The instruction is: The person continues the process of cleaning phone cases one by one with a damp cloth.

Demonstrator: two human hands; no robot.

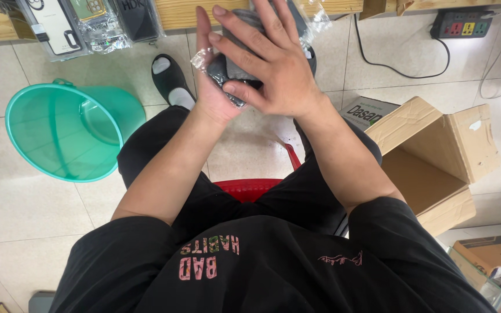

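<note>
Packages on shelf: three clear-wrapped phone cases [91, 23] hang at the wooden shelf edge [181, 14], upper left; one white with black trim, one greenish, one black.
Cardboard box [436, 162]: open, brown, lying tipped on the floor at right, a white sticker spot on one flap; a grey-lidded carton [366, 111] sits just behind it.
Held item: a dark grey phone case in a crinkled clear plastic sleeve [227, 72], pressed between both palms, in front of the shelf.
Left hand [213, 87]: flat and upright beneath the sleeve, fingers straight, backing it.
Right hand [273, 64]: laid over the sleeve from the right, fingers spread across it, clasping it against the other palm.
Bucket [65, 130]: teal plastic, lying on its side, left, well apart from the hands.
Power strip [462, 24]: black, upper right, cable trailing.
Surface: pale tiled floor [24, 208]; red plastic stool [250, 188] under the seated person.
</note>
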